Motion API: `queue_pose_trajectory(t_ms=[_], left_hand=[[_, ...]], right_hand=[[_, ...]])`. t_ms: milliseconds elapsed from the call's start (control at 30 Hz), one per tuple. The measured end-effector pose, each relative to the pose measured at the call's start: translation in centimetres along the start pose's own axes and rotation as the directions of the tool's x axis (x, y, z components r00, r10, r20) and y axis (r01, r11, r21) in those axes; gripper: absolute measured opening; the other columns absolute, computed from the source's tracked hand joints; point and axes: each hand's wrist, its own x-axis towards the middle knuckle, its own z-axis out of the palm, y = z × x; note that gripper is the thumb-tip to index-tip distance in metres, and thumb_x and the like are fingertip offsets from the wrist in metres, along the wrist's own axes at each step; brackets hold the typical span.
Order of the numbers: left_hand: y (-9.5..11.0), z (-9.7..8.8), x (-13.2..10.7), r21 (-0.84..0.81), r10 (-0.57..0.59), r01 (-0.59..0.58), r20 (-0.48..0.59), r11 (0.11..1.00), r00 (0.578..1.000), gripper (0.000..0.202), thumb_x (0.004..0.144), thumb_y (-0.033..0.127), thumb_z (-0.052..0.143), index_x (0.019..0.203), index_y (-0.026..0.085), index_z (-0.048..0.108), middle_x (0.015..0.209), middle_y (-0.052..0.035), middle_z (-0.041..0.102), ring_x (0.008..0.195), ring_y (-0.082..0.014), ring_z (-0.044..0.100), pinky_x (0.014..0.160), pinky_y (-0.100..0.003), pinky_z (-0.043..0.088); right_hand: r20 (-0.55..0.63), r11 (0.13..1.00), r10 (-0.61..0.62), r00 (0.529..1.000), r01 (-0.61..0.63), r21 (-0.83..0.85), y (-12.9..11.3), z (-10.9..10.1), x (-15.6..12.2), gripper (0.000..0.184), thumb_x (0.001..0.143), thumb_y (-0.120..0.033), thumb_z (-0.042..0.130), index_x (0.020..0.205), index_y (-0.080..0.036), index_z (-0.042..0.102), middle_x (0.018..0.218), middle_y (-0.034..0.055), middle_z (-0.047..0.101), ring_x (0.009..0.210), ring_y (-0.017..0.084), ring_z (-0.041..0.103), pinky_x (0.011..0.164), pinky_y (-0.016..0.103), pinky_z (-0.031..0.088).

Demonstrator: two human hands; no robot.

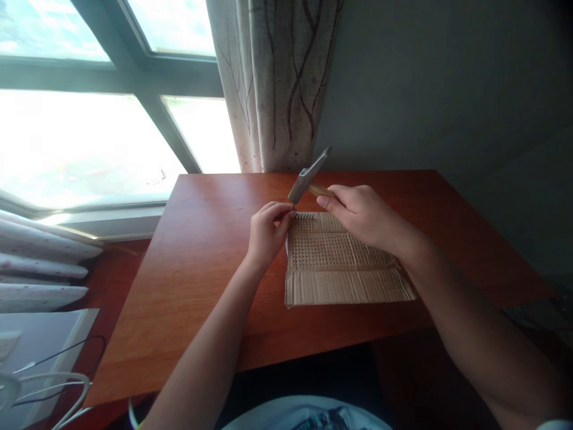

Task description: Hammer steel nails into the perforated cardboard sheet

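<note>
My right hand (358,212) is closed round the wooden handle of a hammer (308,176). The lower end of the hammer's metal head is right above the fingertips of my left hand (269,233). Those fingers pinch a thin nail (294,206) at the far left corner of a cardboard sheet (344,286). Several rows of small holes cover the middle of the cardboard, and a short row of nails (305,216) stands along its far edge, beside my left fingertips. Most of the pinched nail is hidden by the fingers.
The cardboard lies on a reddish-brown wooden table (192,263). Behind the table hangs a patterned curtain (286,77), with a bright window (89,137) to the left. White and black cables (74,379) run by a wall socket at the lower left.
</note>
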Motion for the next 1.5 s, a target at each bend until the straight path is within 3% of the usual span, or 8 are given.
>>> queue_pose_trajectory(t_ms=[267,433,600,833,1000,1267,1367,1500], left_hand=[[-0.23,0.0,0.0,-0.007,-0.015,0.015,0.002,1.0,1.0,0.01,0.088,0.02,0.065,0.087,0.018,0.074,0.09,-0.0057,0.073,0.081,-0.0159,0.068,0.074,-0.027,0.057],[-0.11,-0.07,0.01,-0.011,-0.021,0.021,0.014,1.0,1.0,0.01,0.088,0.022,0.065,0.088,0.018,0.074,0.09,-0.0061,0.073,0.082,-0.0165,0.068,0.076,-0.029,0.058],[-0.1,-0.15,0.03,-0.006,-0.019,0.019,0.017,1.0,1.0,0.01,0.088,0.023,0.065,0.088,0.019,0.075,0.091,-0.0061,0.074,0.081,-0.0163,0.068,0.076,-0.029,0.058],[0.0,-0.16,0.04,0.003,-0.022,0.022,0.022,1.0,1.0,0.01,0.088,0.022,0.065,0.088,0.018,0.075,0.089,-0.006,0.073,0.08,-0.0161,0.068,0.075,-0.029,0.058],[-0.04,-0.15,0.0,0.011,-0.016,0.016,0.013,1.0,1.0,0.009,0.087,0.019,0.066,0.087,0.018,0.075,0.091,-0.006,0.074,0.082,-0.0162,0.069,0.076,-0.029,0.058],[-0.11,-0.2,0.08,-0.027,-0.035,0.035,0.008,0.999,0.999,0.008,0.086,0.023,0.068,0.088,0.019,0.075,0.092,-0.0064,0.073,0.08,-0.0157,0.068,0.073,-0.028,0.058],[-0.27,-0.34,0.16,-0.066,-0.061,0.062,0.027,0.996,0.998,0.007,0.083,0.024,0.071,0.087,0.018,0.074,0.093,-0.0065,0.071,0.077,-0.014,0.066,0.07,-0.026,0.057],[-0.68,-0.72,0.19,-0.132,-0.136,0.152,0.127,0.98,0.983,0.021,0.077,0.028,0.08,0.095,0.018,0.076,0.111,-0.0089,0.068,0.078,-0.0114,0.063,0.067,-0.023,0.056]], right_hand=[[0.035,0.995,0.032,0.999,-0.028,-0.096,-0.35,0.14,0.33,0.037,0.102,-0.041,0.046,0.07,-0.022,0.043,0.061,-0.0015,0.048,0.056,0.012,0.042,0.058,0.031,0.025],[-0.015,0.994,0.013,1.0,-0.014,-0.11,-0.33,0.29,0.37,0.038,0.102,-0.042,0.046,0.07,-0.022,0.041,0.061,-0.0006,0.05,0.057,0.013,0.043,0.058,0.031,0.027],[0.036,0.991,0.037,0.999,-0.032,-0.131,-0.15,0.43,0.4,0.036,0.102,-0.042,0.045,0.071,-0.022,0.044,0.061,0.0,0.052,0.056,0.013,0.045,0.058,0.031,0.027],[-0.05,0.992,0.005,0.999,-0.011,-0.125,-0.3,0.22,0.11,0.037,0.102,-0.042,0.045,0.071,-0.022,0.041,0.061,-0.0011,0.049,0.056,0.013,0.043,0.058,0.031,0.026],[0.026,0.985,0.018,0.999,-0.013,-0.173,0.01,0.62,0.14,0.035,0.102,-0.043,0.046,0.074,-0.022,0.046,0.063,0.0008,0.054,0.058,0.014,0.047,0.059,0.031,0.027],[0.025,0.988,0.03,0.999,-0.026,-0.149,-0.1,0.42,-0.1,0.036,0.102,-0.043,0.045,0.073,-0.022,0.044,0.062,0.0002,0.053,0.057,0.014,0.046,0.058,0.031,0.028],[0.032,0.991,0.037,0.999,-0.033,-0.133,0.03,0.53,-0.11,0.035,0.102,-0.042,0.045,0.073,-0.022,0.044,0.062,-0.0002,0.052,0.057,0.013,0.046,0.058,0.031,0.028],[0.02,0.994,0.053,0.998,-0.05,-0.101,0.2,0.39,-0.26,0.036,0.102,-0.042,0.046,0.071,-0.022,0.044,0.061,-0.0012,0.05,0.056,0.013,0.045,0.057,0.031,0.028]])
